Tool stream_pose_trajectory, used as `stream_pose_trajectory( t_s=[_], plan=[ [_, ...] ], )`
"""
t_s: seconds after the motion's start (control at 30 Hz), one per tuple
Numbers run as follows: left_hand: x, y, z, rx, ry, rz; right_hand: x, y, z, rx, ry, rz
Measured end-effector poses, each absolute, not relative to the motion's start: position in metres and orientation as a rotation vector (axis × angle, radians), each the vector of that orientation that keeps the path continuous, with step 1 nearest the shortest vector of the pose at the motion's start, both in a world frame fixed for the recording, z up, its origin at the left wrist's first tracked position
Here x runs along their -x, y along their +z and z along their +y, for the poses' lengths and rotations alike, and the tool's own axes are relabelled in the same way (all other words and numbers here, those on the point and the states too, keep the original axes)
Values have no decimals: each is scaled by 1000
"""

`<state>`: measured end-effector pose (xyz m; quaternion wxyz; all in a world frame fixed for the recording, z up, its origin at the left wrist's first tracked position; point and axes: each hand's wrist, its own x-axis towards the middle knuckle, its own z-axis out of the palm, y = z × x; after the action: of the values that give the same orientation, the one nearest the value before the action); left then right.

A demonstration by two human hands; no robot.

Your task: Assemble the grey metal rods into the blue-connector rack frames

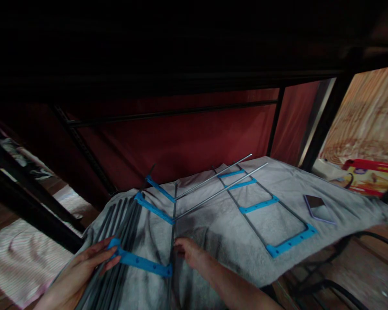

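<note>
My left hand [98, 257] is closed around the near end of a blue plastic connector bar [142, 263] with small holes. The bar's other end meets a thin grey rod [173, 232]. My right hand [189, 252] has its fingers pinched at that rod, just beyond the joint. Farther along the rod, two more blue bars [155, 208] are attached, and two shiny metal rods [220, 187] slant up to the right from there. Beneath my left hand lies a bundle of grey rods [118, 228].
A ladder-like frame of rods and blue bars [258, 206] lies to the right on the grey cloth [213, 249]. Beyond it rests a phone [318, 207]. Dark metal posts [326, 120] and a red panel [181, 142] stand behind. A black chair frame [330, 286] is at lower right.
</note>
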<state>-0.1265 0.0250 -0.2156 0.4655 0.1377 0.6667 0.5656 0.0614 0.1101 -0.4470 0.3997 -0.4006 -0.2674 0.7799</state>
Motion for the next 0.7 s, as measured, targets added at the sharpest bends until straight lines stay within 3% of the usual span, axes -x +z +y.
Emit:
stream_pose_trajectory(
  t_s=[0.23, 0.7],
  plan=[
    [125, -203, 20, -405, 1351, 1670, -36, -450, 98, 1066, 2103, -494],
    [165, -239, -6, -530, 1503, 1697, -77, -450, 76, 919, 2142, -585]
  ],
)
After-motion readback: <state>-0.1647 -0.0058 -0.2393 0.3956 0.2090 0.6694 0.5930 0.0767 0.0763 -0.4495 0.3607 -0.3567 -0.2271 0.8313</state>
